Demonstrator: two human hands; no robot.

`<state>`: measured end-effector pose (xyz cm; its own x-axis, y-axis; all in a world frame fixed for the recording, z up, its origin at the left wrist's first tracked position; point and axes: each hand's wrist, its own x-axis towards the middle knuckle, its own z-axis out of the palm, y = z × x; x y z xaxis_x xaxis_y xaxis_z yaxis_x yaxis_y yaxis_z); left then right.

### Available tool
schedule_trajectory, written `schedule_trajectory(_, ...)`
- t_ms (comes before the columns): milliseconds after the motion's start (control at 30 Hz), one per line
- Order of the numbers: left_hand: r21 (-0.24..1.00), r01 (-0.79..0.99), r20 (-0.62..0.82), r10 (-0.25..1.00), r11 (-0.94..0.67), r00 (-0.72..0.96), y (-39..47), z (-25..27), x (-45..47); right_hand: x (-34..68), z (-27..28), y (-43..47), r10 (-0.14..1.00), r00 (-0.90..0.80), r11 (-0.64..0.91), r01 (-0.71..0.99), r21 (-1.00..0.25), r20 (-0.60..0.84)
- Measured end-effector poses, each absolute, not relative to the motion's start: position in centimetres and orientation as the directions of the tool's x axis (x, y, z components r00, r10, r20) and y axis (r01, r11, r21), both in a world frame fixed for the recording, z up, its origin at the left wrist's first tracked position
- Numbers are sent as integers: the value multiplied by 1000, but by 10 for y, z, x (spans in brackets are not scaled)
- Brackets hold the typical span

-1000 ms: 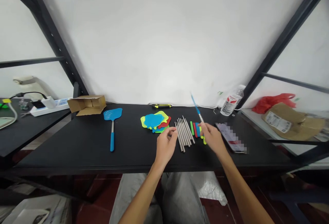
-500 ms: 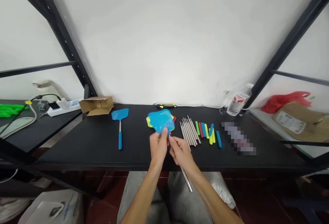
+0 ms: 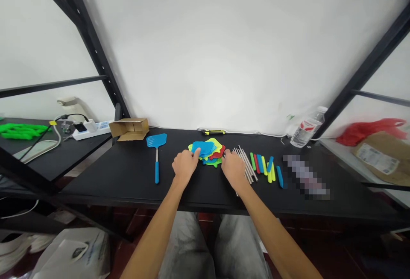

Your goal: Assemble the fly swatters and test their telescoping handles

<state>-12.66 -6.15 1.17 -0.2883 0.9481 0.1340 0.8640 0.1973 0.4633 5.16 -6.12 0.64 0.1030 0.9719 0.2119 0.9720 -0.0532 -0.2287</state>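
My left hand (image 3: 185,162) is closed on the edge of a blue fly swatter head (image 3: 202,148), thumb on top. That head lies over a pile of yellow, red, blue and green swatter heads (image 3: 218,153). To the right, my right hand (image 3: 233,165) is closed around a metal rod (image 3: 237,193), mostly hidden by the hand. Several metal rods (image 3: 248,163) lie side by side right beside it. Farther right are coloured handle grips (image 3: 264,165) in green, red, blue and yellow. A complete blue fly swatter (image 3: 156,157) lies to the left.
An open cardboard box (image 3: 130,129) stands at the back left. A yellow-and-black cutter (image 3: 214,132) lies along the wall. On the right are a water bottle (image 3: 308,128) and a blurred-out item (image 3: 306,176). Black shelf posts (image 3: 92,48) rise at the sides.
The hands were together at the blue swatter head and rod; now they are apart. My left hand has brought the head onto the pile, and my right hand has carried the rod toward the others.
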Motion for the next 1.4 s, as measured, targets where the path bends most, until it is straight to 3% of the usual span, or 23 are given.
schedule_trajectory(167,260,878,297,831,403,-470,-78,12,-193,54,11,-57,965,93,-46,981,-188,247)
schedule_trajectory(233,180,844,241,809,505,-536,-84,13,-219,55,16,-63,954,108,-37,968,-247,281)
schedule_trajectory(333,160,861,81,863,483,-499,-95,18,-228,46,21,-77,936,87,79,894,-442,342)
schedule_trajectory(433,278,901,135,915,334,-381,-116,25,-195,22,18,-96,949,-65,284,608,-742,309)
schedule_trajectory(500,393,906,182,953,155,-241,-134,28,-160,2,13,-107,954,-173,281,220,-934,246)
schedule_trajectory(533,455,888,186,967,71,-172,-144,29,-142,-6,11,-112,958,-185,227,23,-974,219)
schedule_trajectory(667,784,593,240,970,-180,-23,-177,26,-88,-8,15,-122,991,-85,46,-530,-847,107)
schedule_trajectory(767,975,211,48,996,-64,81,-193,15,-74,29,33,-117,998,-5,41,-713,-700,63)
schedule_trajectory(833,995,20,-100,979,98,177,-199,6,-73,59,44,-112,993,76,113,-768,-630,86)
schedule_trajectory(933,998,-52,-20,999,21,27,-193,0,-75,90,43,-115,998,14,51,-672,-738,56)
schedule_trajectory(1033,990,-10,137,981,-140,-139,-170,5,-67,93,25,-130,995,-94,-72,-398,-914,-38)
schedule_trajectory(1133,988,-49,144,985,-149,-96,-143,12,-44,91,6,-136,982,-188,-29,-224,-974,14)
schedule_trajectory(1233,992,-71,103,995,-102,10,-122,13,-24,111,1,-124,993,-82,80,-12,-997,81)
schedule_trajectory(1300,995,-49,93,995,-91,29,-111,10,-21,137,3,-110,987,76,120,236,-964,141)
schedule_trajectory(1400,983,75,175,982,-170,-69,-96,0,-33,179,10,-91,930,295,-12,621,-784,219)
